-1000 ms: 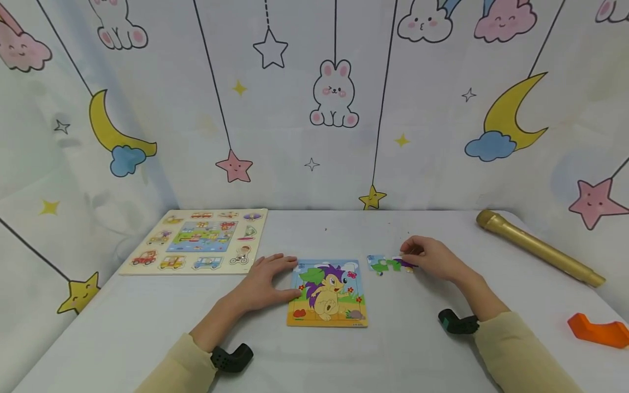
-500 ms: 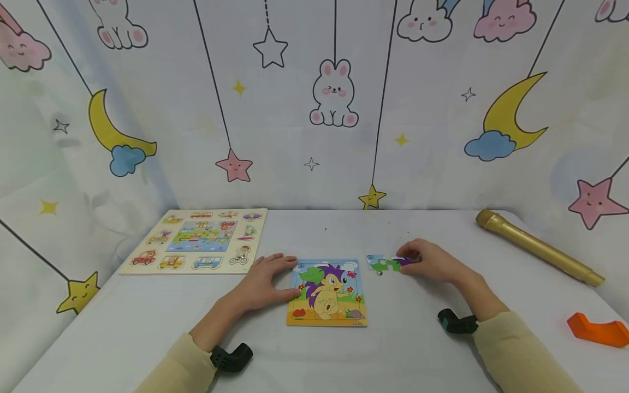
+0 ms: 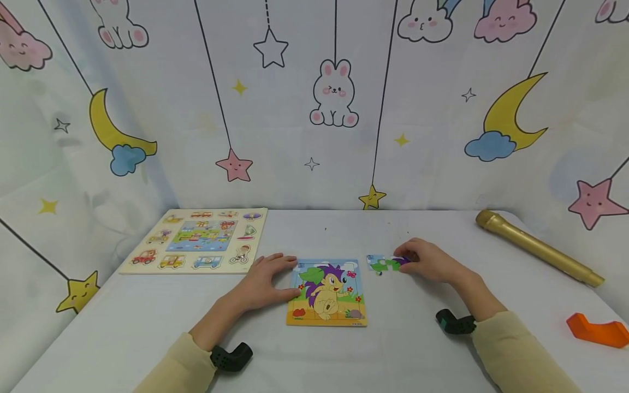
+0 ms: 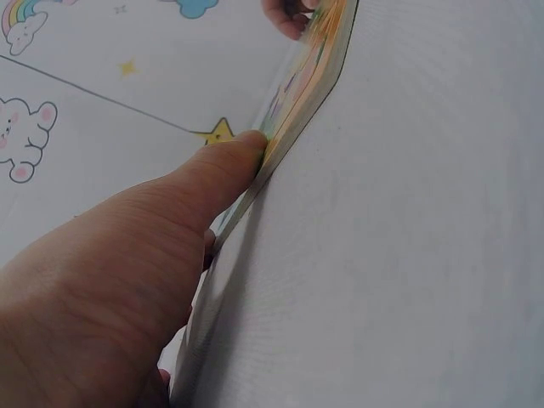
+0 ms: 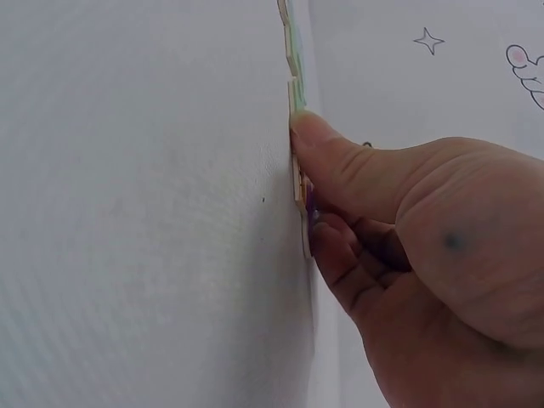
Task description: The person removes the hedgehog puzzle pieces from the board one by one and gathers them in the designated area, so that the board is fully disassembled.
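A square hedgehog picture puzzle (image 3: 326,295) lies flat on the table in the middle of the head view. My left hand (image 3: 262,284) rests at its left side with fingers spread; in the left wrist view the thumb (image 4: 225,166) touches the board's edge. To the right of the board, several loose jigsaw pieces (image 3: 380,263) lie together in blue, green and purple. My right hand (image 3: 429,262) pinches a purple-and-green jigsaw piece (image 3: 403,261) against their right end, partly hiding it. From the right wrist view, the thumb (image 5: 319,140) presses on the thin row of pieces (image 5: 295,89).
A larger vehicle puzzle board (image 3: 245,215) lies at the back left. On the right are a gold tube-shaped object (image 3: 540,248) and an orange angled object (image 3: 598,331). A printed cloth (image 3: 295,180) stands behind the white table (image 3: 393,349).
My right hand has shifted slightly left with its piece, which now sits up against the other loose pieces. The left hand and the hedgehog puzzle have stayed in place.
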Motion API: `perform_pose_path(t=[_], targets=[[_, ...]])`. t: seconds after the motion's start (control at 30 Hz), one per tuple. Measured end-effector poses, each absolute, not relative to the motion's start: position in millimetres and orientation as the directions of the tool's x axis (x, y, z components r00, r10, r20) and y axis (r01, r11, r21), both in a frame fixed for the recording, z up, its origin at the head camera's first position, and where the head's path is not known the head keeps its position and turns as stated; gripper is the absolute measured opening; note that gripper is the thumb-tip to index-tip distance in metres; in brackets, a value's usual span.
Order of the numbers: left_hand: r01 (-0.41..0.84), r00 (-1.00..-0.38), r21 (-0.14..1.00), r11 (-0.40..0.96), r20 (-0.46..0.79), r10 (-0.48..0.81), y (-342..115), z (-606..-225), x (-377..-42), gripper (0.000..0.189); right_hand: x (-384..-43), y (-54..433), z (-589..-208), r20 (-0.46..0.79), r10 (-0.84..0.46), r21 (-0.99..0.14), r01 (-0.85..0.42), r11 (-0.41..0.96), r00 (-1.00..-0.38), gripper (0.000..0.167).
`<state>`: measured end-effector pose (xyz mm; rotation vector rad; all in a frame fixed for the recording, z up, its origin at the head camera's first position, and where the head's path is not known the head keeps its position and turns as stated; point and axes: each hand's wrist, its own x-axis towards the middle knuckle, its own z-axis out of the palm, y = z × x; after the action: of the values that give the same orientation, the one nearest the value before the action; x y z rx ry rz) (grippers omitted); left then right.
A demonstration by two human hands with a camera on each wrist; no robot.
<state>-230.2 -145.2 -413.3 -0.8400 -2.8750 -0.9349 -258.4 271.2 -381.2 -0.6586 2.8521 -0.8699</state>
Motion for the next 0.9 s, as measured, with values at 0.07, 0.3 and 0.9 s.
perform_pose_path(t=[0.07,0.3,0.9], targets=[[0.490,-0.857,0.545,0.680,0.162,0.488,-145.3,-413.2,-230.1,0.071,-258.5,271.0,-380.8,0.044,-0.435,-0.542,-0.388,0.745,-0.899,0.030],[0.490,-0.857,0.552,0.675,0.162,0.489,-145.1,-412.5,-229.4,0.071,-258.5,270.7,-380.6,0.038,-0.449,-0.532,-0.398,0.747,-0.893,0.030],[0.487,-0.859,0.555,0.674,0.164,0.486,-145.9,-414.7,-230.9,0.071,-254.4,229.4,-359.1,0.094,-0.489,-0.585,-0.445,0.678,-0.867,0.043]])
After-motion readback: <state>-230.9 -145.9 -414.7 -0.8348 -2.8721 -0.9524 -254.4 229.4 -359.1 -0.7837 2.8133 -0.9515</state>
